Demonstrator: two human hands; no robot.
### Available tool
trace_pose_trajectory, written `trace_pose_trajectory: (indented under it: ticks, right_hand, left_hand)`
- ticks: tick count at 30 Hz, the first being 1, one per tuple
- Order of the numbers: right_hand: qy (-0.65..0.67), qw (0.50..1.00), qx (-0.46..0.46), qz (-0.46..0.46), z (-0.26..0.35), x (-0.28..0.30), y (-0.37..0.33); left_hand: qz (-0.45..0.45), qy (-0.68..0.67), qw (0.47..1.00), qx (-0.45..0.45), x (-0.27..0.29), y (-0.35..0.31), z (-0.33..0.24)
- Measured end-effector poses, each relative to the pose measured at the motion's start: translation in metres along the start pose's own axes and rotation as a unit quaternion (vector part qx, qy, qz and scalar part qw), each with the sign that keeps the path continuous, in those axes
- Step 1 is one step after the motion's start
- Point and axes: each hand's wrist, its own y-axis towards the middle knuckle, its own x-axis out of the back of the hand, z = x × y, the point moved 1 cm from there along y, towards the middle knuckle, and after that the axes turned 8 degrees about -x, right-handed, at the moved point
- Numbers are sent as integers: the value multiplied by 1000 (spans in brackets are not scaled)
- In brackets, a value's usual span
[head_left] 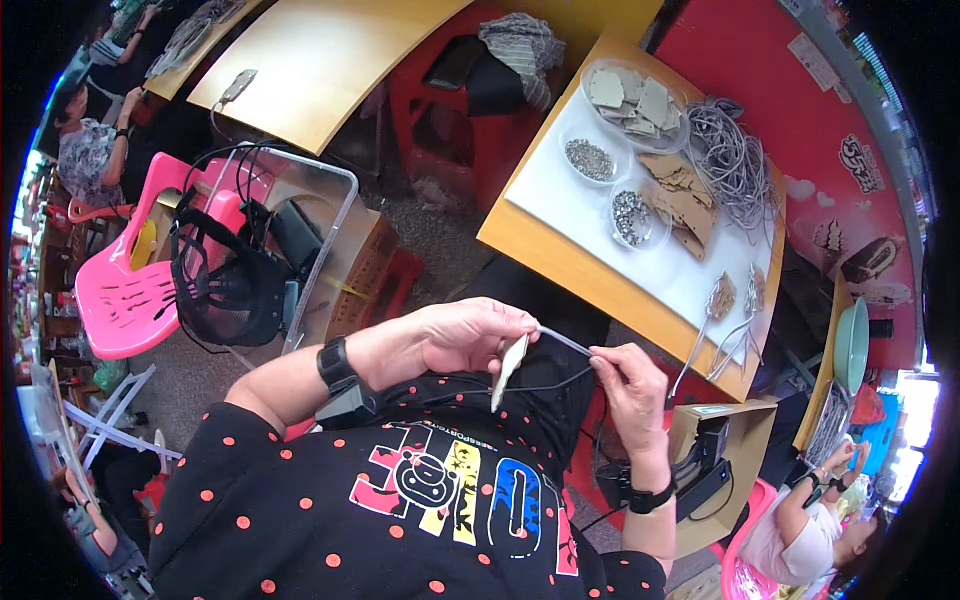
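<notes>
In front of my lap, my left hand (478,335) is closed, pinching a thin pale flat piece (510,372) that hangs tilted below its fingers. A light grey cord (565,341) runs from these fingertips to the right. There my right hand (632,388) grips the cord between thumb and fingers. Whether the cord passes through the piece is hidden by the left fingers. On the table at the upper right, a tangle of grey cords (735,160) lies beside a round tub of similar pale pieces (650,98).
A white board (560,190) on the wooden table (520,235) carries brown flat pieces (680,195), small metal parts (632,217) in tubs, and corded pieces (722,297). At left stand a clear bin (350,185) and a pink chair (125,290). A cardboard box (755,425) is at lower right.
</notes>
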Motion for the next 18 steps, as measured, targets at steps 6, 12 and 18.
trace_pose_trajectory:
  ticks: [6, 12, 18]
  right_hand:
    - [-149, 973, 177, 14, 7, -43, -14]
    - [-99, 968, 224, 53, 35, -21, -1]
    - [20, 994, 101, 20, 18, -26, 7]
  left_hand:
    - [-106, -82, 990, -39, -15, 20, 7]
    - [-21, 533, 838, -113, -21, 10, -1]
    - [-3, 656, 752, -67, -33, 7, 1]
